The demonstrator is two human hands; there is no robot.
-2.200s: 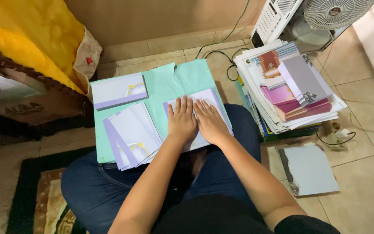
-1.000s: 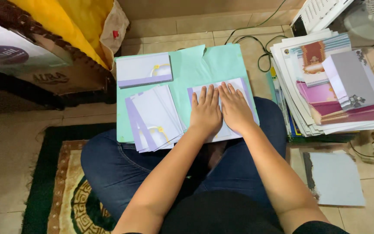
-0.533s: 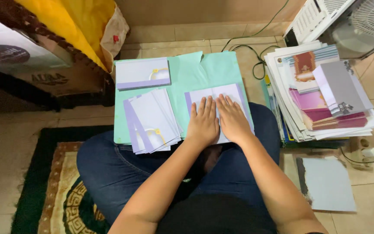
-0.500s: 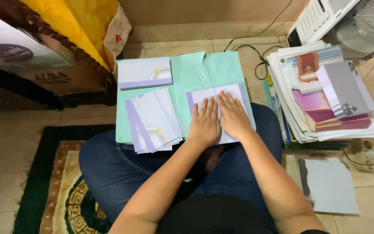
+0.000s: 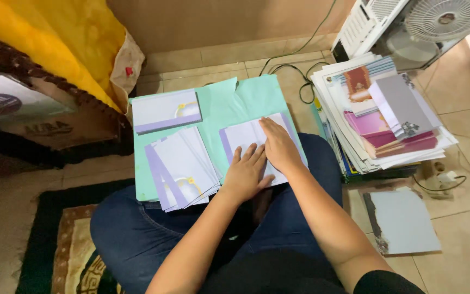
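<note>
Lavender card (image 5: 248, 137) lies on the green board (image 5: 229, 103) across the person's lap, pressed flat under both hands; half a second ago the two hands sat side by side at the same height on it, and now the right hand (image 5: 279, 147) has slid further up toward the card's far edge while the left hand (image 5: 246, 173) has stayed low near the near edge; the view has also shifted, so the fan (image 5: 447, 16) shows more fully; both hands are open, palms down and fingers spread, gripping nothing; the card's long axis runs roughly left to right with a slight tilt, its right end nearer the person; just left of it lies a fanned pile of matching cards (image 5: 183, 166), and a single one (image 5: 165, 111) sits at the board's far left corner; a stack of papers (image 5: 382, 114) rests on the floor to the right.
</note>
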